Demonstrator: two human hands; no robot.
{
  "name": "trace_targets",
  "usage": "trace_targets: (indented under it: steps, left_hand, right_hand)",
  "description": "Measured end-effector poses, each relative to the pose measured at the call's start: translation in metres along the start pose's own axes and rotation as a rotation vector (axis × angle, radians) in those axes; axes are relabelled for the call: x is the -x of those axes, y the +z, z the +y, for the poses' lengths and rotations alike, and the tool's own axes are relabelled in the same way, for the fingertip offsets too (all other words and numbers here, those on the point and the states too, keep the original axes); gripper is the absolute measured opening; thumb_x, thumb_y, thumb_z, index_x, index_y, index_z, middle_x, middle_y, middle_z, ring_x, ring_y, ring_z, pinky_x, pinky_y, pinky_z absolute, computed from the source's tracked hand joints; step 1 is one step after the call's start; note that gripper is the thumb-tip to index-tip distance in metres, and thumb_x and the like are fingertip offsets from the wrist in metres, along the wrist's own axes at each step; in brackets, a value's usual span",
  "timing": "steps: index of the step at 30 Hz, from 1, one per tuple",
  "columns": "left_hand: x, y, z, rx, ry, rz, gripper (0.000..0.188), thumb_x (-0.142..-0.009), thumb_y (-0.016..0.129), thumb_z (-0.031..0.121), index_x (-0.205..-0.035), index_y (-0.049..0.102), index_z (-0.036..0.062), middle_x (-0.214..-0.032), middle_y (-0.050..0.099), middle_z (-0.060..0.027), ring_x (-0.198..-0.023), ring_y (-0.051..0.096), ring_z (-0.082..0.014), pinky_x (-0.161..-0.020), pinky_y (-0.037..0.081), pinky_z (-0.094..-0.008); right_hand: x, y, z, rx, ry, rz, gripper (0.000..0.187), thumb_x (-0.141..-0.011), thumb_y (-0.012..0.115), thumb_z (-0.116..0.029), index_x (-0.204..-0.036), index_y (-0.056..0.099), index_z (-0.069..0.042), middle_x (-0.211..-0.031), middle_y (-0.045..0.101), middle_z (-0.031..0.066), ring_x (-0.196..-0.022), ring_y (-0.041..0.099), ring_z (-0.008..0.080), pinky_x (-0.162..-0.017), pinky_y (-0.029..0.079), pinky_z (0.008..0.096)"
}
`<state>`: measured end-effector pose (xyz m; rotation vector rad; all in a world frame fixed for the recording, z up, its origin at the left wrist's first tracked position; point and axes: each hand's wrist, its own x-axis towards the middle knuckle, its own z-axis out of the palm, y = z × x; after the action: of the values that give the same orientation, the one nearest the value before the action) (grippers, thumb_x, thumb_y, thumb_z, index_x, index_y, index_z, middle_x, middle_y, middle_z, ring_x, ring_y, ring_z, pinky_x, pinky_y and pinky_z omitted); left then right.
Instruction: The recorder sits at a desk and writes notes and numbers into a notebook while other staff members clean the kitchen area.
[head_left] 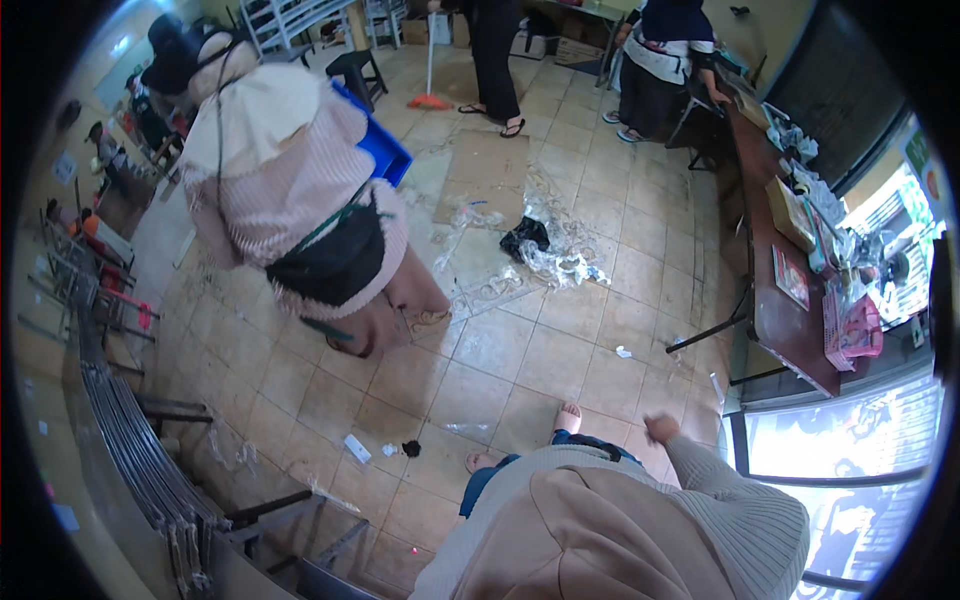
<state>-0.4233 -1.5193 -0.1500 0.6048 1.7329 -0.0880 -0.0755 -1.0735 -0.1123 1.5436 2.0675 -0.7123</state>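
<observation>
While a small white scrap (623, 352) lies on the tiled floor (615, 310), the right hand (661, 428) is near it, on the side toward the wearer's body. Its fingers show too small, so I cannot tell whether they are wide, narrow or holding something; the left hand is out of view. Beyond the scrap and to its left lie crumpled clear plastic (570, 265) and a black bag (525, 240). To the scrap's right stands a brown surface (765, 255). Well left of the scrap, a person in pink (285, 170) stands beside a blue bin (388, 152)
</observation>
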Motion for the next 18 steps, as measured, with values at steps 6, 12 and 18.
trace_targets:
  steps: [6, 12, 18]
  left_hand:
    - [-0.026, -0.019, 0.081, 0.479, 0.091, 0.205, 0.058, -0.087, 0.04, 0.05, -0.125, 0.048, 0.0083, -0.129, 0.048, -0.0114, -0.121, 0.041, -0.0268, -0.106, 0.019, -0.0403]
    - [-0.045, -0.094, 0.208, 0.757, 0.317, 0.424, 0.054, -0.091, 0.037, 0.046, -0.126, 0.047, 0.0074, -0.13, 0.046, -0.0127, -0.124, 0.038, -0.0267, -0.106, 0.022, -0.0341]
    - [-0.088, -0.092, 0.244, 0.587, 0.179, 0.081, 0.065, -0.09, 0.026, 0.055, -0.129, 0.043, 0.0063, -0.132, 0.043, -0.014, -0.124, 0.037, -0.0267, -0.102, 0.027, -0.034]
  right_hand:
    - [0.007, 0.067, 0.081, -0.409, 0.346, -0.504, 0.051, -0.091, 0.033, -0.041, -0.118, 0.049, -0.001, -0.106, 0.06, 0.0162, -0.087, 0.063, 0.0259, -0.072, 0.052, 0.0361]
    - [-0.028, 0.03, 0.108, -1.522, 0.598, -0.799, 0.071, -0.086, 0.03, -0.063, -0.129, 0.04, -0.006, -0.109, 0.058, 0.0172, -0.089, 0.062, 0.0283, -0.074, 0.052, 0.036]
    - [-0.085, -0.1, 0.037, -1.076, -0.008, -0.094, 0.053, -0.092, 0.036, -0.047, -0.13, 0.041, -0.011, -0.117, 0.055, 0.0084, -0.101, 0.052, 0.0214, -0.088, 0.04, 0.033]
